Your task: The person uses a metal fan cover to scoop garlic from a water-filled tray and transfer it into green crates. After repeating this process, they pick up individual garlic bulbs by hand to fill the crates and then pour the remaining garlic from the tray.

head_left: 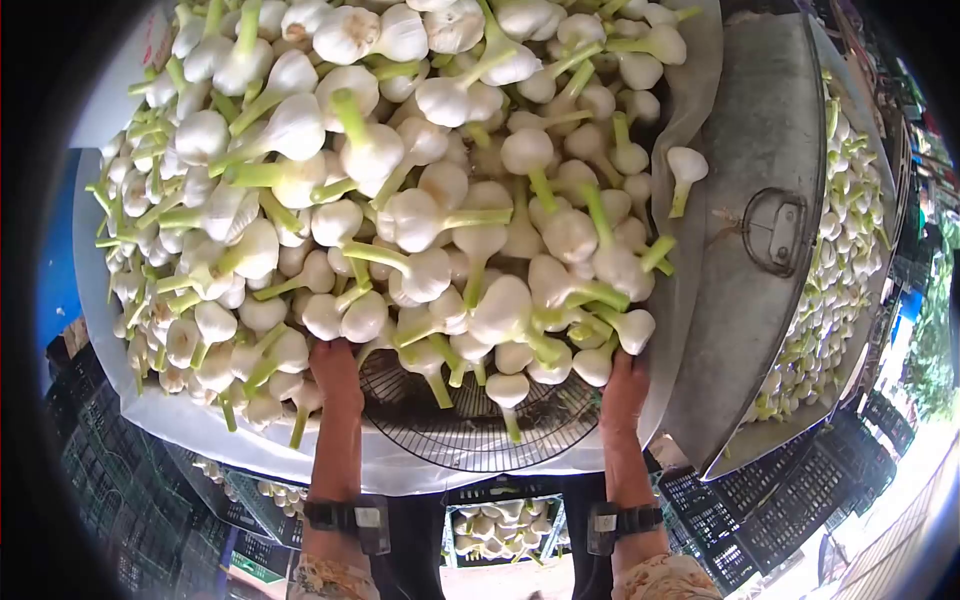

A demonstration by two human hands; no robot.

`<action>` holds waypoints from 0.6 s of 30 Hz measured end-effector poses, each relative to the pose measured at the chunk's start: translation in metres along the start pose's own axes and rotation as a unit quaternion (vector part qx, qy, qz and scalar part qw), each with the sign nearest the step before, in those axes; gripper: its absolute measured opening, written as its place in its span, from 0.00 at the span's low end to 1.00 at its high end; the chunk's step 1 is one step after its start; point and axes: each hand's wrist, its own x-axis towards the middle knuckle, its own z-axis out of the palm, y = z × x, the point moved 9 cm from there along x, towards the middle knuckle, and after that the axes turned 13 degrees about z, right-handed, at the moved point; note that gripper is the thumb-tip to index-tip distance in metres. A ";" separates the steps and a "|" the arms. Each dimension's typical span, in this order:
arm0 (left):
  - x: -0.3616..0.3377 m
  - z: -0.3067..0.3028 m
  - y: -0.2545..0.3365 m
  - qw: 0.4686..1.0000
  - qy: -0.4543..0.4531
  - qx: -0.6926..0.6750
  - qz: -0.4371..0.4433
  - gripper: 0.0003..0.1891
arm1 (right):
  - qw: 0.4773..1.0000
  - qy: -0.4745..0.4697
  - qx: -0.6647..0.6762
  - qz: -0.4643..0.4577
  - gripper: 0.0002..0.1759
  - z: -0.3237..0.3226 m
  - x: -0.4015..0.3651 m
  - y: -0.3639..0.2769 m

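A large heap of white garlic bulbs with green stems (415, 220) covers the lined work surface. Under the heap's near edge lies a round wire rack (470, 420), its bars showing at the front. My left hand (336, 372) is at the rack's left side, with its fingers hidden beneath bulbs. At the right side of the rack is my right hand (626, 382), close below a bulb; its fingertips are also covered. What the fingers of each hand hold cannot be made out. One single bulb (686, 172) rests on the liner at the right.
A grey metal panel with a handle (775, 230) stands to the right, with a second garlic heap (835, 270) beyond it. White liner (420, 475) edges the near side. Dark crates (770, 500) stand at lower right, and a crate of garlic (502, 530) sits below.
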 end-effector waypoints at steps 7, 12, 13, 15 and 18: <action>-0.039 -0.027 -0.011 0.994 0.030 -0.106 0.027 0.15 | 1.000 0.002 0.023 -0.011 0.23 -0.040 -0.021 -0.004; -0.079 -0.050 0.011 0.990 0.054 -0.128 0.000 0.16 | 0.997 0.017 0.034 -0.067 0.23 -0.057 -0.044 -0.021; -0.083 -0.055 0.001 0.990 0.053 -0.131 0.006 0.14 | 0.997 0.022 0.018 -0.078 0.23 -0.061 -0.052 -0.028; -0.091 -0.065 -0.012 0.988 0.056 -0.145 0.023 0.12 | 0.995 0.026 0.035 -0.085 0.21 -0.070 -0.041 -0.010; -0.110 -0.074 -0.002 0.979 0.082 -0.179 0.051 0.12 | 0.995 -0.007 0.077 -0.068 0.20 -0.080 -0.039 -0.004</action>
